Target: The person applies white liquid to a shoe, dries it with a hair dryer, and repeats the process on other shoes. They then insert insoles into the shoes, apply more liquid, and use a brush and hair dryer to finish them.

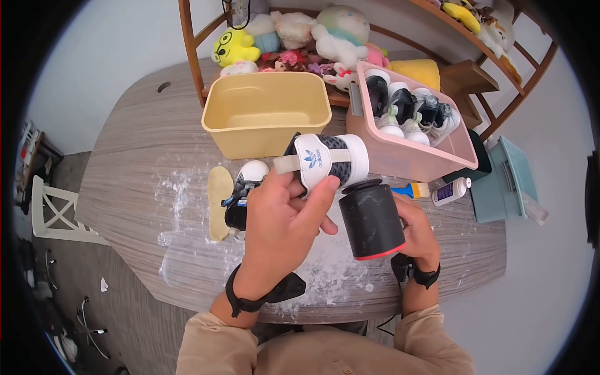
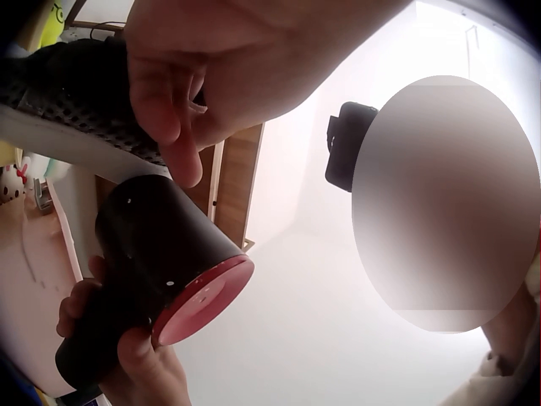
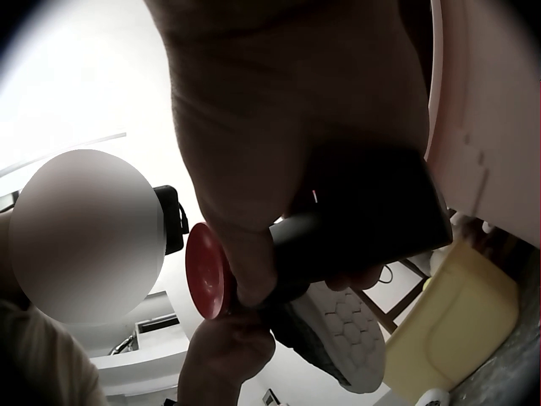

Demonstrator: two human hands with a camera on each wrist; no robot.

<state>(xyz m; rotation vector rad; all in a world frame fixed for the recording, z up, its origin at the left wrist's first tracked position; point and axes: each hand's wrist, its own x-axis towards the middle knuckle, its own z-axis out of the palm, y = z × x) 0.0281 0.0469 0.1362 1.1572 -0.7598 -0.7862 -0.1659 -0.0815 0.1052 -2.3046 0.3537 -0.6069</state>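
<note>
A black and white sneaker (image 1: 325, 161) with a white heel tab is gripped by my left hand (image 1: 281, 219), the thumb along its side. Just right of it, my right hand (image 1: 417, 231) holds a black cylindrical device (image 1: 373, 219) with a red rim, its narrow end close to the shoe. In the left wrist view the device (image 2: 169, 245) shows a red round end, and its handle lies in the fingers of the right hand (image 2: 152, 364). The right wrist view shows the white patterned sole (image 3: 342, 334) beyond the device.
A second shoe (image 1: 240, 200) and a beige insole (image 1: 219, 203) lie left on the powder-dusted table (image 1: 144, 237). Behind stand a yellow bin (image 1: 265, 140) and a pink bin (image 1: 406, 159) of shoes. A brush (image 1: 412, 190) and a white bottle (image 1: 450, 192) are at the right.
</note>
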